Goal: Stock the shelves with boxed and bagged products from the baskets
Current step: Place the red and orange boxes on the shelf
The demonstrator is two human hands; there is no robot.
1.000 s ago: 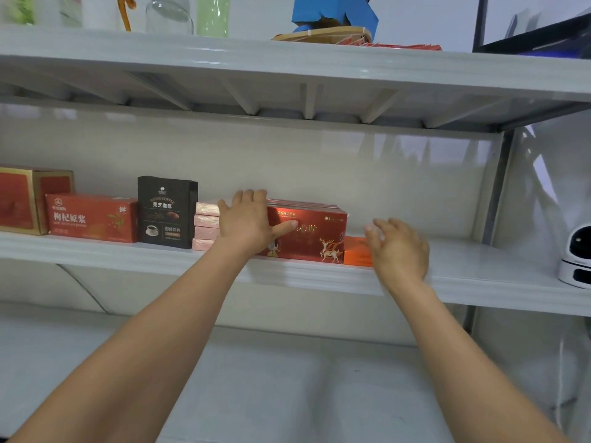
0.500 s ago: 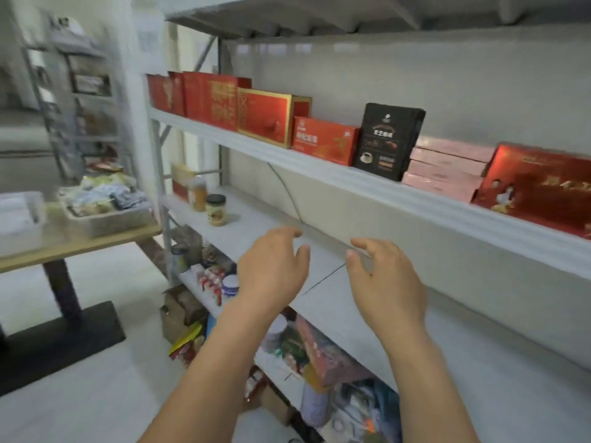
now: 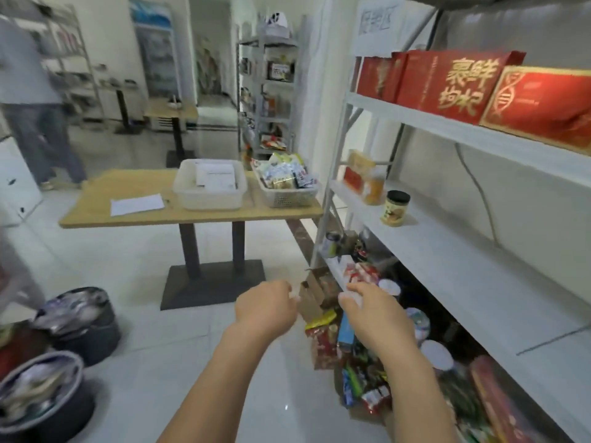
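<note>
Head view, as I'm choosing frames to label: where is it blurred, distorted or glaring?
Head view: motion blur smears the person far left and softens left hand and right hand; the red boxes are readable; wide-angle lens slants the shelf upright; faint glare on the floor.

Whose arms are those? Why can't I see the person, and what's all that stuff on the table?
The camera sits on the person's head and looks forward and down, so you see only their own two arms. The left hand and the right hand reach out in front, and both hold nothing. Ahead stands a wooden table. On it lie a sheet of paper, a white basket with white packs inside, and a mesh basket heaped with bagged snacks. On the right is a white shelf rack with big red boxes on it.
</note>
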